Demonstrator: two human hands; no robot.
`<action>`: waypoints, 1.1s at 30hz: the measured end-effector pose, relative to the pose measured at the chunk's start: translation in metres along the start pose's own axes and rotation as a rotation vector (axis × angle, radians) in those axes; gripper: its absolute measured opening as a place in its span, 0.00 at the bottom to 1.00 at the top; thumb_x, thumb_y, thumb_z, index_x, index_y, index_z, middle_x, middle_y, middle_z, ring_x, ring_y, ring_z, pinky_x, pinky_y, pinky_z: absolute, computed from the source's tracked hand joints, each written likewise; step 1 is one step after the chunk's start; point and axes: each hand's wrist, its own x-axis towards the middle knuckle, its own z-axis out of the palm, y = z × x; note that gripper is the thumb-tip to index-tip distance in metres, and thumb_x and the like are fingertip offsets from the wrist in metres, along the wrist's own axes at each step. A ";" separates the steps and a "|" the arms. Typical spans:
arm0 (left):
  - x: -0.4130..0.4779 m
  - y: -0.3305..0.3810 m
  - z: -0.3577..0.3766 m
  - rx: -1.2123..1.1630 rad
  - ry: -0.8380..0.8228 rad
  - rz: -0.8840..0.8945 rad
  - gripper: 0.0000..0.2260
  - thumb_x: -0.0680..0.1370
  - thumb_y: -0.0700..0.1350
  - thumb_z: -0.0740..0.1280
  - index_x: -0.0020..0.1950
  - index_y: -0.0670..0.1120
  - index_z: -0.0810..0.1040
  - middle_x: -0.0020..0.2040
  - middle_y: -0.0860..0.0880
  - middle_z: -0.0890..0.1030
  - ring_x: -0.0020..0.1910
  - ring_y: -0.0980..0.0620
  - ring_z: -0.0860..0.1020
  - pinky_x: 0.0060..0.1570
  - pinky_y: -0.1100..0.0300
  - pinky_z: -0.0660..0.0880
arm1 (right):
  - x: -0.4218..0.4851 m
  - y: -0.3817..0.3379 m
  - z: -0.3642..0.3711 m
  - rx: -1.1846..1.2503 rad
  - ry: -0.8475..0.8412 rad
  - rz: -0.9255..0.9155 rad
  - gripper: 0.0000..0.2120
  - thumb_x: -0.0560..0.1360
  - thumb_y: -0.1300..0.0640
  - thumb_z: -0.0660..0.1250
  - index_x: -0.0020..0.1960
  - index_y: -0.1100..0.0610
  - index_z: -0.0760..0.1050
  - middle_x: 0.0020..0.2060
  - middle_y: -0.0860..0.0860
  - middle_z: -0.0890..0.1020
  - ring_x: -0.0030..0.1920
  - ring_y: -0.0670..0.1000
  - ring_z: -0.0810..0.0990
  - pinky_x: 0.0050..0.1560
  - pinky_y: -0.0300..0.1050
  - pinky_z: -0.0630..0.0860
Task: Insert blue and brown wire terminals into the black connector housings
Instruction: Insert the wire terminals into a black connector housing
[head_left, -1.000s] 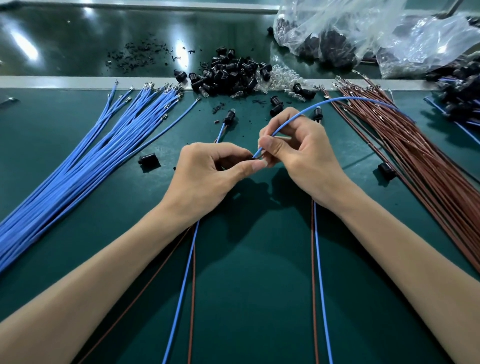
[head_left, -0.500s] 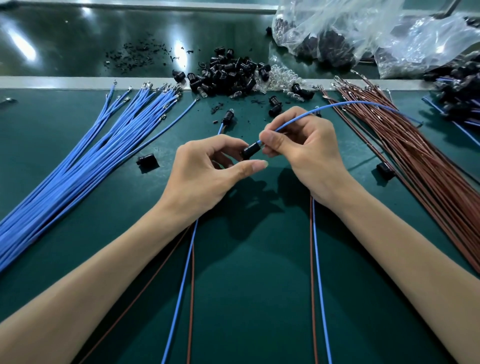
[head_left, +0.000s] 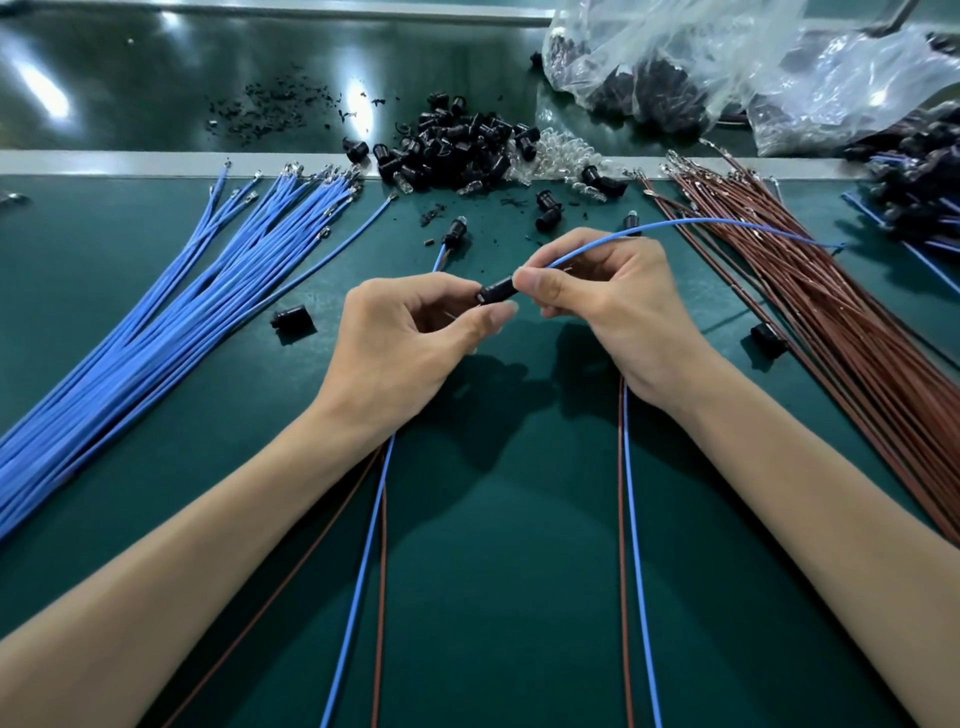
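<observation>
Two pairs of thin blue and brown wires (head_left: 630, 519) run along the dark green mat (head_left: 498, 545) beneath the forearms. Above them, the left hand (head_left: 410, 338) pinches a small black cylindrical connector housing (head_left: 497, 291) with thumb and forefinger. The right hand (head_left: 613, 306) pinches a single blue wire (head_left: 675, 222) at the housing's end. A bundle of loose blue wires (head_left: 156, 332) fans left, a bundle of brown wires (head_left: 831, 322) right. Beyond lies a heap of black housings (head_left: 457, 150).

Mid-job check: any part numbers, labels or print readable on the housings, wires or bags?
No text reads anywhere in view.
The black housing in hand: no marking visible.
The blue wire in hand: no print visible.
The plastic bags: no print visible.
The pile of housings: too small to tell.
</observation>
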 end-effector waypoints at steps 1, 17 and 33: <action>0.000 0.000 0.000 0.011 -0.001 -0.004 0.03 0.72 0.45 0.74 0.40 0.48 0.83 0.36 0.38 0.81 0.31 0.42 0.74 0.33 0.50 0.71 | 0.000 0.000 0.000 0.003 -0.011 0.006 0.06 0.70 0.60 0.73 0.36 0.52 0.80 0.30 0.44 0.80 0.33 0.42 0.77 0.37 0.35 0.75; 0.001 -0.007 0.001 0.113 -0.021 0.000 0.04 0.73 0.46 0.73 0.39 0.47 0.82 0.30 0.45 0.78 0.27 0.58 0.68 0.27 0.66 0.64 | 0.001 -0.004 0.003 0.079 0.018 0.048 0.07 0.76 0.51 0.62 0.44 0.55 0.71 0.37 0.48 0.80 0.34 0.46 0.78 0.34 0.39 0.75; -0.001 -0.006 0.002 0.180 -0.012 0.020 0.04 0.72 0.49 0.74 0.40 0.50 0.84 0.32 0.51 0.82 0.29 0.53 0.74 0.32 0.63 0.70 | 0.008 -0.003 -0.003 0.079 0.268 0.007 0.12 0.83 0.56 0.54 0.41 0.54 0.68 0.41 0.50 0.77 0.39 0.45 0.76 0.34 0.37 0.74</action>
